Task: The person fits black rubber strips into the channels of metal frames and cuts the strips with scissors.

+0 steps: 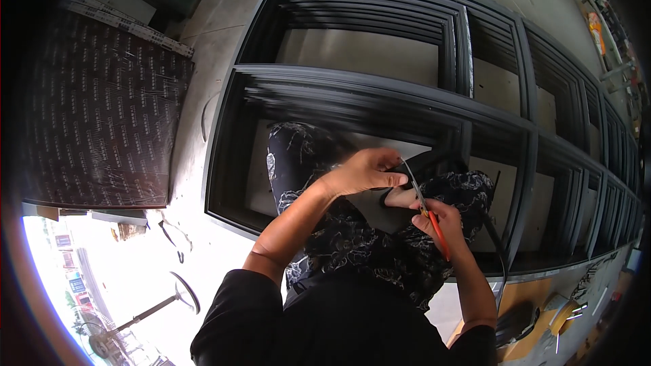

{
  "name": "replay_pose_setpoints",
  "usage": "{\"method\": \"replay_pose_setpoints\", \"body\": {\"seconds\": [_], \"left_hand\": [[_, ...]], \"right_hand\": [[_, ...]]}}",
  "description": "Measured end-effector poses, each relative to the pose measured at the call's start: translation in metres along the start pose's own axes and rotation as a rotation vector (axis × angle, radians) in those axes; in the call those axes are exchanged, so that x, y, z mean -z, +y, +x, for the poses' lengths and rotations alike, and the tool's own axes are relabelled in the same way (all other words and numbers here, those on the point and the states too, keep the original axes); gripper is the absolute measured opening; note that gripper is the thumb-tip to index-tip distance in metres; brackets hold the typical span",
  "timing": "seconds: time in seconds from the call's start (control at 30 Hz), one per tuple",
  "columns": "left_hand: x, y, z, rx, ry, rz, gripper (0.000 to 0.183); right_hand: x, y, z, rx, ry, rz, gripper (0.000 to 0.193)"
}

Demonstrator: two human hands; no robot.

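Red-handled scissors [435,222], at four o'clock from the view's centre, are gripped by the right hand [444,219], tips toward eleven. Whether the left hand [369,169] grips anything cannot be told; its thumb [396,180] could be nicked if the adjacent blades [411,177] slipped.

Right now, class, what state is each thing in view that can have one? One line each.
Orange-handled tool: held; open or shut unclear.
Right hand: closed on the tool's handle.
Left hand: curled beside the tool's tip; grip unclear.
Dark grey frames: stacked, lying flat.
Fan: standing; running or not unclear.
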State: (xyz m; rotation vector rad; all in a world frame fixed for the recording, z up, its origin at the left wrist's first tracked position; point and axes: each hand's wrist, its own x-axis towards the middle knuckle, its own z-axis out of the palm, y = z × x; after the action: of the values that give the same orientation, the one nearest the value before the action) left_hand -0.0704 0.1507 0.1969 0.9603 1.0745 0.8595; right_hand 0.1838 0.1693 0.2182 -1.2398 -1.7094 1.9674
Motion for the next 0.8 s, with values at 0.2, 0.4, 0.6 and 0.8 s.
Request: {"method": "replay_pose_setpoints", "body": {"seconds": [0.2,0.4,0.6,0.8], "left_hand": [[-0.001,0.006,0.023,-0.278,-0.341,0.02,0.091],[-0.018,0.006,0.043,-0.472,-0.333,0.162,0.048],[-0.019,-0.016,0.047,-0.515,-0.228,0.13,0.032],[-0.022,-0.018,0.044,-0.392,-0.208,-0.022,0.023]], "right_hand": [[0.003,-0.011,-0.014,-0.018,-0.065,-0.016,0.026],[0.013,-0.016,-0.02,-0.042,-0.02,-0.006,0.026],[0.008,-0.015,-0.019,-0.004,0.018,-0.124,0.024],[0.011,-0.009,-0.016,0.095,0.027,-0.211,0.026]]}}
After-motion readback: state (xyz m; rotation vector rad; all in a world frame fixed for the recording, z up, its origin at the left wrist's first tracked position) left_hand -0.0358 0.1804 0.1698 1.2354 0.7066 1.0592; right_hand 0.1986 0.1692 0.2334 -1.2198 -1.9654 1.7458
